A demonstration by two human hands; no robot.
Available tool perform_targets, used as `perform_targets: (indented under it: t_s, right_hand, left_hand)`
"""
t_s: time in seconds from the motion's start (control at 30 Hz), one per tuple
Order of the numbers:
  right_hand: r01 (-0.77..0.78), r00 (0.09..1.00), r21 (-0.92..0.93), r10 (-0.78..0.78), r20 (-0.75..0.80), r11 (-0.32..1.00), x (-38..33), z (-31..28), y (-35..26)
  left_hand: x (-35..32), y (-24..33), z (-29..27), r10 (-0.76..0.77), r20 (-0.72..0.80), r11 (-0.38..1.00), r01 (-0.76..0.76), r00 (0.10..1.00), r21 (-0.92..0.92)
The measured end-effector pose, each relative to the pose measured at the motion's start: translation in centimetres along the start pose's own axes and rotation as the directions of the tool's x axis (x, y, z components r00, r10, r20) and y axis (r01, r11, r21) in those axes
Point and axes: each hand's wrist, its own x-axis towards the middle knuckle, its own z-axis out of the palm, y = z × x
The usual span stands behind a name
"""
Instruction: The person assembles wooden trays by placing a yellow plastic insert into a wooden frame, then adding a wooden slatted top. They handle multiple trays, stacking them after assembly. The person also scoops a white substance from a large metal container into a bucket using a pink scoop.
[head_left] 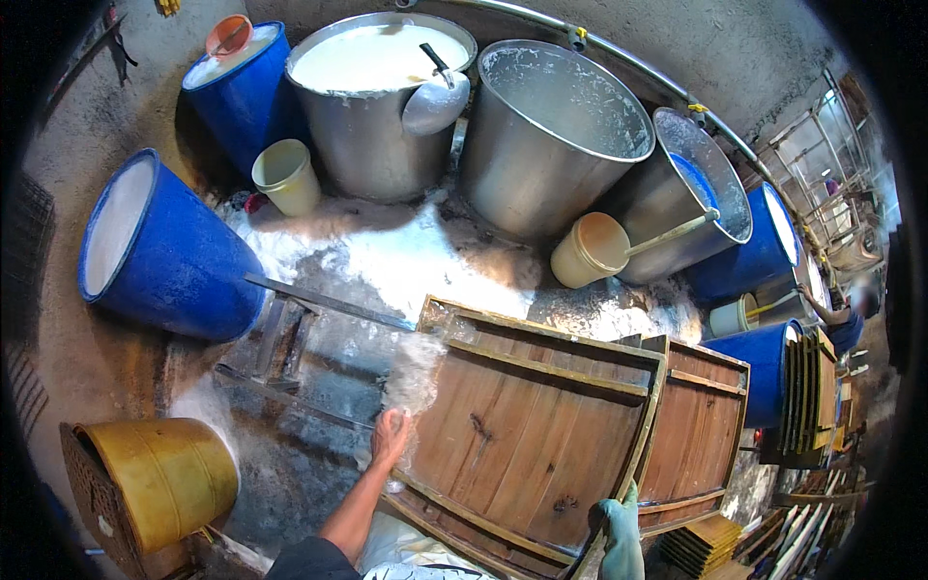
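Note:
A large wooden tray [522, 425] with raised rims and a cross slat lies tilted in front of me. My right hand [619, 534], in a pale green glove, is closed on its near right corner, thumb up along the rim. My bare left hand [390, 440] is at the tray's left edge with its fingers curled. A whitish, see-through smear [416, 372] spreads from that hand along the edge; whether it is thin wet sheeting or splashing water I cannot tell. Right behind the tray leans a second wooden tray [696, 416].
A dark metal stand [280, 333] is left of the tray. Blue barrels [174, 261] and large steel vats [372, 140] line the far side, one with white liquid and a ladle [435, 104]. A yellow drum [179, 478] lies near left. Cream buckets [588, 253] stand on the wet floor.

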Motion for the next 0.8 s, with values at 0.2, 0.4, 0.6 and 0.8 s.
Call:
perform_targets:
  t_s: [0.2, 0.4, 0.6, 0.8]
  right_hand:
    - [-0.064, 0.994, -0.016, 0.062, -0.092, 0.998, -2.8, 3.4, -3.1]
    - [-0.011, 0.989, -0.041, 0.005, -0.148, 0.999, -1.4, 1.0, -0.2]
    - [0.048, 0.988, -0.138, -0.067, -0.142, 0.989, -2.7, -0.4, -2.7]
    - [-0.094, 0.995, -0.110, 0.097, 0.023, 0.989, -2.8, -6.3, -6.5]
  left_hand:
    - [6.7, 4.9, 2.0, 0.255, -0.056, 0.955, -0.261, 0.965, -0.140]
    - [15.0, 4.6, 5.9, -0.053, 0.791, 0.687, 0.597, 0.609, -0.414]
    - [15.7, 0.6, 7.8, -0.025, 0.885, 0.570, 0.734, 0.466, -0.370]
    - [11.0, 8.9, 0.5, -0.035, 0.679, 0.775, 0.449, 0.734, -0.445]
